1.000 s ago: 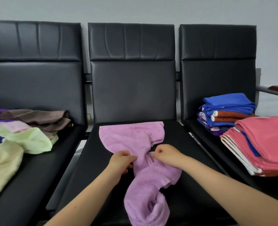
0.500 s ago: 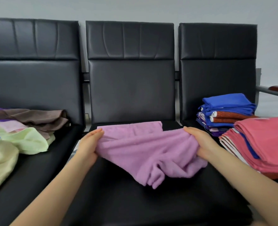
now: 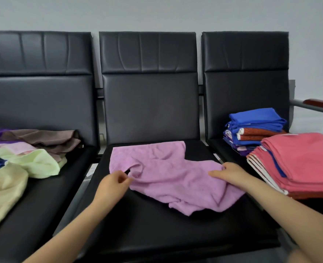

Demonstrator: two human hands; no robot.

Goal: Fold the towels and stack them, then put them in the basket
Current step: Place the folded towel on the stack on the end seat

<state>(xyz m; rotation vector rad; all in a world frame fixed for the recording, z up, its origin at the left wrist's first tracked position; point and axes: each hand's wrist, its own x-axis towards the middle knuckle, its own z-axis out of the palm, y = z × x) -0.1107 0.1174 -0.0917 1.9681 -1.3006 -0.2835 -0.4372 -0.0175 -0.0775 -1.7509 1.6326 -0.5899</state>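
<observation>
Evidently the work stood at the spreading step, with one towel being laid out before any fold. At the left of the frame a loose heap of unfolded cloths in pale green, pink, brown and purple (image 3: 22, 158) waited on the left black padded seat (image 3: 33, 205). Lower centre-left, the left hand (image 3: 112, 184) pinched the near left edge of the crumpled lilac terry towel (image 3: 174, 175) between thumb and fingertips. That towel lay rumpled across the middle black seat (image 3: 156, 234), its far edge flat, its near right corner bunched. To the right, the right hand (image 3: 227, 172) gripped the towel's right edge with curled fingers. The next move likely called for drawing both edges apart until the cloth lay flat and square. At the right, folded blue and orange towels (image 3: 255, 128) and a folded coral-pink stack (image 3: 301, 164) sat on the third seat. A plain grey wall (image 3: 156, 12) filled the top; no basket showed.
</observation>
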